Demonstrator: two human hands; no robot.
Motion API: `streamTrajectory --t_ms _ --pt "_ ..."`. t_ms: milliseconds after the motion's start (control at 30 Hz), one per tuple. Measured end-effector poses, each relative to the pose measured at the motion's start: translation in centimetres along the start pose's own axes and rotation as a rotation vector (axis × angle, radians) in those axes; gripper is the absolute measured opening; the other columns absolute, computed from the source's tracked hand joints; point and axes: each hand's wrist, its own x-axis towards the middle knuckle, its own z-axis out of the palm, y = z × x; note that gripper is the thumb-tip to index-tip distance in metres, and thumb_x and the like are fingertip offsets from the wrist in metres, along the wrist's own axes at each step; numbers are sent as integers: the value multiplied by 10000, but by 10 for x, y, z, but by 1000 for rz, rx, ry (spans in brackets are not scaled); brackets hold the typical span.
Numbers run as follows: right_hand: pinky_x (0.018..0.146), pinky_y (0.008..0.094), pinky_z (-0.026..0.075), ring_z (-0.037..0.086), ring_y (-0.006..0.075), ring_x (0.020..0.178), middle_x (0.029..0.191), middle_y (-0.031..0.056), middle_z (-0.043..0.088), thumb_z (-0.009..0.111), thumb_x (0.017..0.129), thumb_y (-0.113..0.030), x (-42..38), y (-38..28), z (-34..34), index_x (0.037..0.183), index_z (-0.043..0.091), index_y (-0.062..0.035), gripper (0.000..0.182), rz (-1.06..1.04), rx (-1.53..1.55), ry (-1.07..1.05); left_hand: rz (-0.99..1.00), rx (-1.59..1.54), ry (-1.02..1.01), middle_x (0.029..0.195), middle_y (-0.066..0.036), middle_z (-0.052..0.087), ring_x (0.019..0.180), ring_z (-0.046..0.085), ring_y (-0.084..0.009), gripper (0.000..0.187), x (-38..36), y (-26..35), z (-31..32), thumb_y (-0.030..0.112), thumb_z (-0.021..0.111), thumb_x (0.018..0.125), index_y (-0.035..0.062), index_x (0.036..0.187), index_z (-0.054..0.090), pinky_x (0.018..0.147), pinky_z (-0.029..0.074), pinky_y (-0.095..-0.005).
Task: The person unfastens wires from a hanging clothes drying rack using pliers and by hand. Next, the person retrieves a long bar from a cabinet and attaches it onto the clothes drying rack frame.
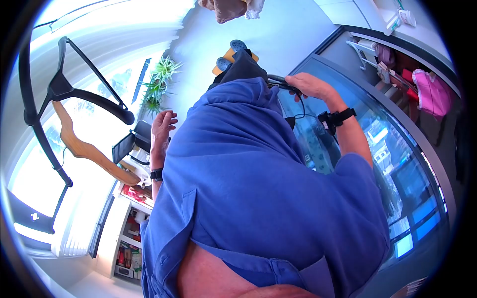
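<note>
My right hand [310, 86] is closed around a long black object [279, 82] at my waist; a thin black cable [301, 111] hangs from it. What kind of object it is I cannot make out. My left hand [161, 130] hangs beside my blue shirt [248, 159], its fingers loosely bent and apart, with nothing visible in them. Each wrist wears a black band, and a small black box [326, 122] sits on the right one [344, 116].
Black hangers [89, 97] and a wooden hanger [89, 144] hang at the left. Green plants [161, 79] stand beyond my left hand. Dark perforated slippers [238, 45] show near my feet. A reflective glass panel [397, 169] and a pink cloth [430, 93] are at the right.
</note>
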Motion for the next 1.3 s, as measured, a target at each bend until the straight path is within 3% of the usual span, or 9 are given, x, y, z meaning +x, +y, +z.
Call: streamTrajectory --t_ms 300,367,500,667,900,967,1100,1233,1300 --pt "544 282 424 638 138 652 803 47 626 453 962 -444 6 -3 -5 958 655 -20 470 -48 -38 -12 12 25 8 1040 -82 666 856 629 -130 347 2 9 5 316 567 975 24 1160 588 701 484 -247" --pt "559 252 416 625 97 674 714 11 633 446 974 -496 12 -9 -3 954 663 -43 503 -121 123 -46 31 48 13 1032 -80 669 851 630 -130 335 -3 14 9 309 565 976 24 1150 595 701 485 -246" --pt "535 269 415 618 115 615 758 26 625 441 986 -455 28 -26 2 956 659 -32 477 -136 -26 -90 31 40 19 1027 -78 671 849 631 -131 331 -3 9 9 305 566 975 24 1147 597 698 486 -245" --pt "474 268 412 604 131 551 704 32 616 404 999 -451 44 -41 15 906 653 -25 502 -118 48 61 35 -6 1 1030 -81 675 850 633 -130 331 4 -3 8 305 569 971 22 1140 605 693 487 -245" --pt "448 263 403 582 112 536 671 33 655 394 990 -473 61 -38 -13 977 688 -33 529 24 -193 -68 -7 -7 50 1025 -88 680 859 649 -162 335 4 -18 12 303 558 960 3 1100 615 700 500 -289" --pt "446 267 404 583 115 532 690 39 670 406 985 -470 50 -40 -14 965 690 -24 529 65 -46 -65 20 -26 61 1000 -87 682 839 648 -161 328 5 -22 13 297 568 954 3 1091 615 685 500 -283" --pt "486 317 446 607 162 553 684 66 670 433 967 -465 65 -29 -13 906 693 -49 495 -101 -268 47 66 -65 58 993 -81 676 836 636 -159 337 4 -14 21 292 560 959 -4 1114 602 697 502 -289" --pt "604 439 474 609 319 559 647 194 605 437 943 -441 73 -12 -19 794 648 3 514 -450 -805 328 98 -85 35 984 -71 664 854 620 -158 339 11 -14 26 301 558 956 9 1123 599 706 504 -293" --pt "551 401 470 613 266 543 659 158 628 442 949 -433 54 -26 -31 814 659 7 509 -227 -700 148 112 -103 43 979 -69 663 848 621 -159 337 13 -13 28 299 565 947 7 1111 605 704 507 -298"
